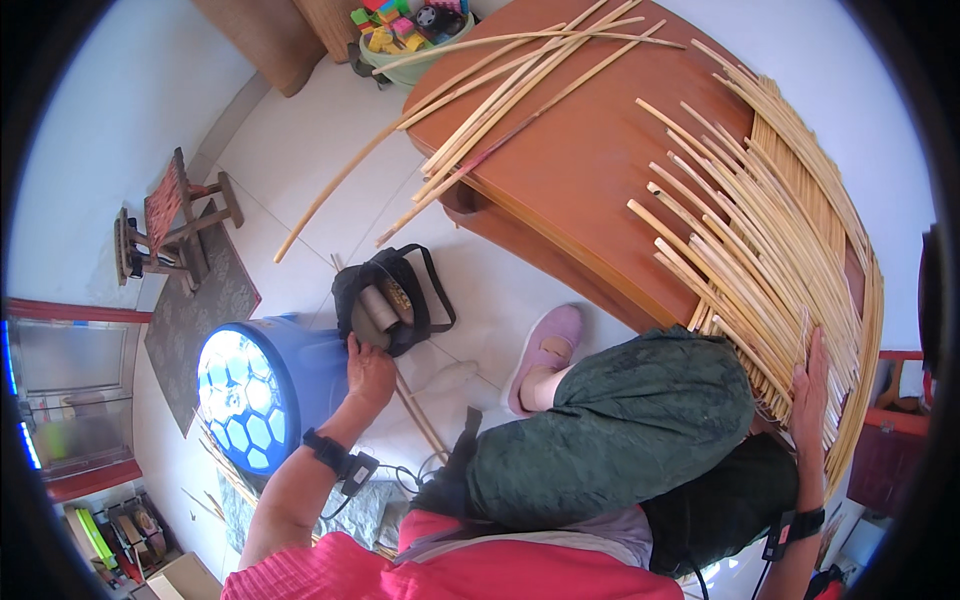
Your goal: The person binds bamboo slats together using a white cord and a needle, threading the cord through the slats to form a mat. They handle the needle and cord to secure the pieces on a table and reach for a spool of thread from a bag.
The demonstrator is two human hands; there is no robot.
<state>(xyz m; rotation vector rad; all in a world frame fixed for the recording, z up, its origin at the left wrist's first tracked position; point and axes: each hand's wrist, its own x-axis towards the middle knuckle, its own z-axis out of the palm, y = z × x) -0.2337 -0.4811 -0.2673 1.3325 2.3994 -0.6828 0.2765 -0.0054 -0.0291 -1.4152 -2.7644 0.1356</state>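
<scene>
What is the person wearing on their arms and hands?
Both hands are bare, with no gloves. The left hand has a black band with a small black box at the wrist, and a thin cable runs off it. The right hand has a similar black band, also with a cable. Short pinkish-red sleeves cover the upper arms.

My left hand (370, 372) reaches toward 11 o'clock, fingers curled, arm extended. My right hand (810, 395) lies flat, fingers pointing to 12 o'clock.
</scene>
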